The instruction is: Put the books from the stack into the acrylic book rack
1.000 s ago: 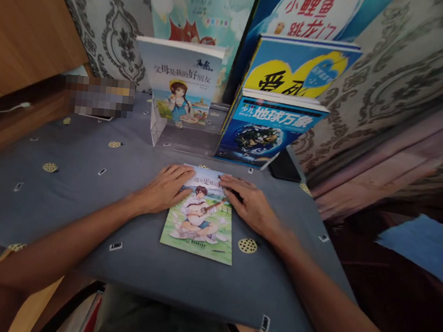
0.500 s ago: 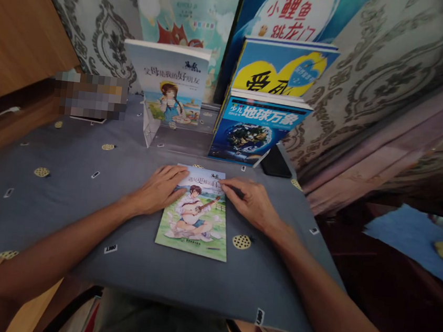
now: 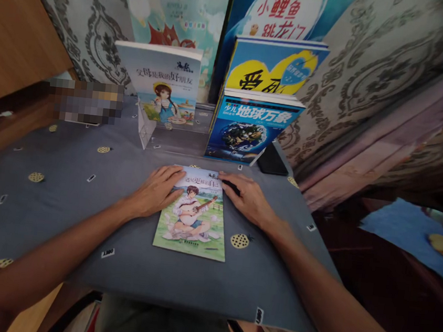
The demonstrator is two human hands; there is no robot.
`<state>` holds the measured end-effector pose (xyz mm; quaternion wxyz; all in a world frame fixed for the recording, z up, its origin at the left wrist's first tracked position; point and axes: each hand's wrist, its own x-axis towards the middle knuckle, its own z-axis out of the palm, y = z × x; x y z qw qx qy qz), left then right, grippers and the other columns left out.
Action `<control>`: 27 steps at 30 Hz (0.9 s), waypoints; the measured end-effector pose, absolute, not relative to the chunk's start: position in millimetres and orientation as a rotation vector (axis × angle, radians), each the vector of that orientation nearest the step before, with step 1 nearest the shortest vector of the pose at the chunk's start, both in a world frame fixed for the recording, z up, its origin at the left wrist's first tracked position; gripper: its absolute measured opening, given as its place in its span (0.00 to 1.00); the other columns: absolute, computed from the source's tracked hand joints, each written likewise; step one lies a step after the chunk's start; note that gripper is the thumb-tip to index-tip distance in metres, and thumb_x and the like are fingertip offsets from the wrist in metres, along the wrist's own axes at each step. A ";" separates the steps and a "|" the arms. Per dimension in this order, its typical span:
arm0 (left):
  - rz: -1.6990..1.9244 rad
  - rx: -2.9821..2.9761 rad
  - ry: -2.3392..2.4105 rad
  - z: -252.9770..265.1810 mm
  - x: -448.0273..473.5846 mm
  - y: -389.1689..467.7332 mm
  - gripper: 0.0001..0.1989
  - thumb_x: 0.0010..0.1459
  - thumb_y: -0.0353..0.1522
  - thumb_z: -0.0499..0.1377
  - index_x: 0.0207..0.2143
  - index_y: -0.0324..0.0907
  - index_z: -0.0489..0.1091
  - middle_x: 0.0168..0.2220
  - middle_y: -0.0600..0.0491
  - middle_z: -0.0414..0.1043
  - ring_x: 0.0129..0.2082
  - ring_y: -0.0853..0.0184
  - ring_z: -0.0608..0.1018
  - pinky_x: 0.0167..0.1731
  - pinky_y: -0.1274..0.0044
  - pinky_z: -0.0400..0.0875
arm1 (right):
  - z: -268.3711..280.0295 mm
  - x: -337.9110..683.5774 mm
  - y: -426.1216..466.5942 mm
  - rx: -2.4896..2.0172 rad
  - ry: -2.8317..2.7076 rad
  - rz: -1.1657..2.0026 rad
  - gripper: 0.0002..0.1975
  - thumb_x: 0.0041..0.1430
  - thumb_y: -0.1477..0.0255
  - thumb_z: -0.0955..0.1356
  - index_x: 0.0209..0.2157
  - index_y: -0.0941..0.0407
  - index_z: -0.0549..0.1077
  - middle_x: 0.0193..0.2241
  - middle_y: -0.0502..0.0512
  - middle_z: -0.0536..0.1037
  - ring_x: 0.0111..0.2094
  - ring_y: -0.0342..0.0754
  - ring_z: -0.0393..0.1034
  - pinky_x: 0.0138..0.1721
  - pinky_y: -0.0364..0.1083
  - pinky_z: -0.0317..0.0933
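Both forearms reach in from the lower corners and slant inward over the table (image 3: pixel 54 212), bringing the hands together on either side of a thin book (image 3: pixel 195 221). The book lies flat on the patterned cloth near the front edge, its cover with the guitar player facing up. The left hand (image 3: pixel 159 192) is palm down at the upper left edge, knuckles slightly raised; its fingers are loosely stretched, released rather than clenched, with the tips on the cover's top corner and the thumb angled lower along the same side. The right hand (image 3: pixel 248 199) leans in from the other side, its wrist on a slant and its back turned up. Its fingers are softly bent toward the upper right corner, with a dark gap above the thumb; whether they pinch the edge or only touch it, I cannot tell. Beyond the hands, a clear stand (image 3: pixel 144 132) holds another book (image 3: pixel 166 83) upright, and a blue book (image 3: pixel 249 132) showing the Earth stands to its right.
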<state>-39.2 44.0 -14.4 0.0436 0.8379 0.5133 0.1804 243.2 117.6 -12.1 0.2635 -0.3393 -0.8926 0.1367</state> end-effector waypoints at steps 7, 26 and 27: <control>0.501 2.517 1.653 -19.6 -40.9 42.7 0.28 0.70 0.45 0.45 0.63 0.38 0.60 0.69 0.39 0.55 0.69 0.53 0.58 0.66 0.57 0.56 | -13.1 241.4 114.8 -0.906 -2.414 0.343 0.17 0.70 0.68 0.60 0.53 0.54 0.75 0.52 0.60 0.79 0.54 0.57 0.73 0.55 0.62 0.68; 0.231 2.598 1.598 -10.3 -48.6 55.9 0.28 0.71 0.46 0.42 0.68 0.46 0.56 0.71 0.44 0.49 0.72 0.56 0.52 0.66 0.56 0.53 | -8.1 241.4 115.8 -0.995 -2.364 0.327 0.18 0.69 0.67 0.59 0.50 0.57 0.77 0.45 0.61 0.82 0.48 0.58 0.74 0.52 0.58 0.67; 0.172 2.613 1.581 -6.0 -50.7 61.6 0.28 0.71 0.47 0.42 0.68 0.48 0.56 0.72 0.45 0.49 0.72 0.55 0.51 0.66 0.55 0.53 | -5.2 241.0 113.3 -1.017 -2.338 0.347 0.19 0.69 0.67 0.59 0.49 0.57 0.77 0.44 0.60 0.83 0.46 0.57 0.75 0.50 0.56 0.68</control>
